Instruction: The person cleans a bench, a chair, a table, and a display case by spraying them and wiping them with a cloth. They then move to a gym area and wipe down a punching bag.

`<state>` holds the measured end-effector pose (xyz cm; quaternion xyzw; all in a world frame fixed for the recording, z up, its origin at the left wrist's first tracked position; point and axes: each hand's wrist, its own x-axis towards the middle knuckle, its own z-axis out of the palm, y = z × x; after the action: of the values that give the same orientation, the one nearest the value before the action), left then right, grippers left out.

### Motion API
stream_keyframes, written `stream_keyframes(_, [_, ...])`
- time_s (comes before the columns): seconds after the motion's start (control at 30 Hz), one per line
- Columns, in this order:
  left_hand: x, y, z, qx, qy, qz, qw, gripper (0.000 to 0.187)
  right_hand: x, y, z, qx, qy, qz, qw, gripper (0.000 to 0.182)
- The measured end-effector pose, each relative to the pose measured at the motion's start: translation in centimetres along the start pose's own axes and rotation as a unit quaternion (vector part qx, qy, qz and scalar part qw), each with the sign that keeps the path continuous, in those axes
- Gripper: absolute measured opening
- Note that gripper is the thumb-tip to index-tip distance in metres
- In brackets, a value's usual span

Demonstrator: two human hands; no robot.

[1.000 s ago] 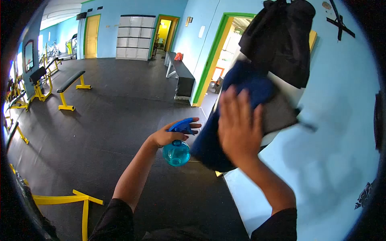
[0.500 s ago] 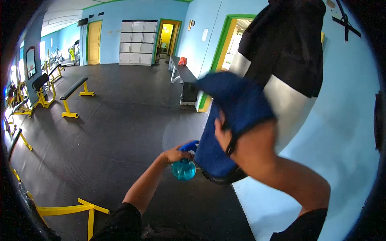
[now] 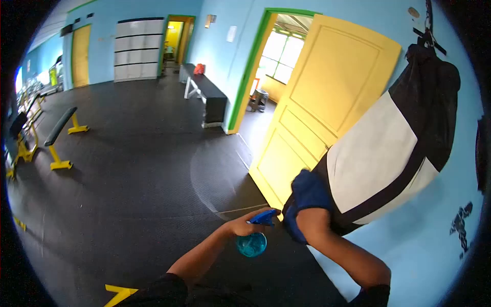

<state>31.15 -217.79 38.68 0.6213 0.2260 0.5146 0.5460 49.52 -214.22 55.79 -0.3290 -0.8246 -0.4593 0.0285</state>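
Observation:
My left hand [image 3: 238,225] is wrapped around the neck of a spray bottle [image 3: 251,245] with a blue trigger head and a clear teal body. The nozzle points right, close to the bag. My right hand [image 3: 313,221] holds a dark blue cloth [image 3: 308,190] against the lower end of a hanging punching bag [image 3: 373,158]; the cloth hides most of my fingers. Black and white panels cover the bag, which hangs tilted from a chain at upper right, its bottom toward my hands.
Behind the bag a yellow door [image 3: 337,77] stands ajar in a green-framed doorway. A black bench [image 3: 209,92] with an orange item runs along the wall. Yellow-framed gym benches [image 3: 61,125] stand at left on the black floor [image 3: 133,169]. Grey lockers [image 3: 137,50] line the far wall.
The cloth, raised and spread in front of the bag before, is now bunched low at its bottom end under my right hand. The bag shows farther right, and the view has shifted right.

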Motion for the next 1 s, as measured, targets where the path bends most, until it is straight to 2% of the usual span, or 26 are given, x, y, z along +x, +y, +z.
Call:
stream_keyframes(0.03, [-0.8,0.8,0.0,-0.007,-0.022,-0.005,1.0,0.076,-0.6,-1.5,0.8,-0.006,-0.017,0.016,1.0,0.037])
stream_keyframes(0.1, [-1.5,2.0,-0.2,0.052,0.036,-0.101,0.993,0.072,-2.4,-4.4,6.0,-0.008,0.013,-0.058,0.998,0.04])
stream_keyframes(0.13, [-1.8,1.3,-0.8,0.016,0.037,-0.042,0.998,0.068,-2.8,-5.2,7.1,-0.016,-0.01,-0.034,0.999,0.04])
stream_keyframes(0.17, [-1.9,1.2,-1.8,0.01,0.006,-0.046,0.999,0.068,-2.8,-5.9,8.0,-0.031,-0.038,-0.02,0.999,0.041])
stream_keyframes(0.2, [-1.8,1.2,-2.3,0.016,0.015,-0.019,1.0,0.068,-2.9,-5.6,7.3,-0.046,-0.064,-0.01,0.997,0.043])
stream_keyframes(0.23, [-1.8,1.0,-2.7,0.02,0.029,0.009,0.999,0.069,-3.0,-4.5,6.9,0.022,-0.028,0.042,0.998,0.043])
stream_keyframes(0.27, [-1.1,1.3,-2.6,0.045,0.023,0.001,0.999,0.069,-1.8,-2.3,5.1,0.087,0.014,0.089,0.992,0.044])
stream_keyframes(0.33, [0.3,2.2,-2.7,0.044,-0.01,-0.003,0.999,0.069,1.6,5.2,-1.7,0.131,0.153,0.115,0.973,0.044])
stream_keyframes(0.37, [1.0,2.3,-2.5,0.055,-0.031,-0.013,0.998,0.07,2.5,8.2,-4.4,0.059,0.119,0.143,0.981,0.044])
stream_keyframes(0.4, [2.3,2.6,-1.8,0.098,-0.049,0.044,0.993,0.072,4.3,10.9,-6.9,0.011,0.138,0.195,0.971,0.044])
stream_keyframes(0.43, [3.1,2.7,-0.9,0.092,-0.054,0.048,0.993,0.072,6.3,14.2,-10.0,0.026,0.208,0.183,0.961,0.041])
stream_keyframes(0.47, [4.1,2.7,-0.1,0.084,-0.072,0.045,0.993,0.075,7.5,17.8,-10.8,-0.128,0.21,0.188,0.951,0.042])
stream_keyframes(0.5, [4.9,2.7,0.7,0.077,-0.09,0.042,0.992,0.078,10.1,18.8,-15.0,-0.105,-0.004,0.289,0.952,0.044])
stream_keyframes(0.53, [5.8,0.2,1.6,0.12,-0.084,0.099,0.984,0.087,12.3,19.2,-18.8,-0.075,-0.215,0.377,0.898,0.046])
stream_keyframes(0.57, [5.9,-0.1,2.1,0.114,-0.086,0.103,0.984,0.087,13.5,20.0,-18.4,-0.082,-0.217,0.377,0.897,0.046])
stream_keyframes(0.63, [5.3,-0.1,2.5,0.137,-0.096,0.145,0.975,0.093,14.9,20.5,-16.2,-0.245,-0.188,0.306,0.901,0.046])
stream_keyframes(0.7, [4.4,0.1,2.9,0.102,-0.102,0.116,0.983,0.089,15.0,18.6,-9.2,-0.306,-0.102,0.301,0.897,0.047])
stream_keyframes(0.77, [3.5,0.0,3.7,0.104,-0.092,0.14,0.98,0.089,14.5,14.4,-3.5,-0.216,-0.175,0.32,0.906,0.05])
stream_keyframes(0.8, [3.1,0.4,4.1,0.098,-0.097,0.136,0.981,0.089,14.5,12.6,-2.8,-0.049,-0.276,0.333,0.9,0.052])
stream_keyframes(0.83, [2.9,1.1,4.5,0.086,-0.101,0.121,0.984,0.088,14.4,10.7,-2.3,0.12,-0.364,0.334,0.861,0.055])
stream_keyframes(0.87, [2.6,1.4,4.7,0.075,-0.102,0.106,0.986,0.088,13.3,7.2,-1.4,-0.021,-0.298,0.267,0.916,0.046])
stream_keyframes(0.9, [2.4,1.0,4.9,0.072,-0.1,0.103,0.987,0.088,11.0,3.7,0.1,-0.159,-0.22,0.19,0.944,0.037])
stream_keyframes(0.93, [2.3,0.4,5.0,0.076,-0.118,0.134,0.981,0.087,7.5,3.6,10.4,-0.158,-0.223,0.188,0.944,0.037])
stream_keyframes(0.97, [2.3,-0.2,4.9,0.081,-0.136,0.167,0.973,0.087,4.6,0.5,20.2,0.014,-0.328,0.257,0.909,0.055])
stream_keyframes(1.0, [1.7,-1.6,4.8,0.081,-0.137,0.167,0.973,0.087,4.6,-1.9,15.5,-0.052,-0.236,0.177,0.954,0.032])
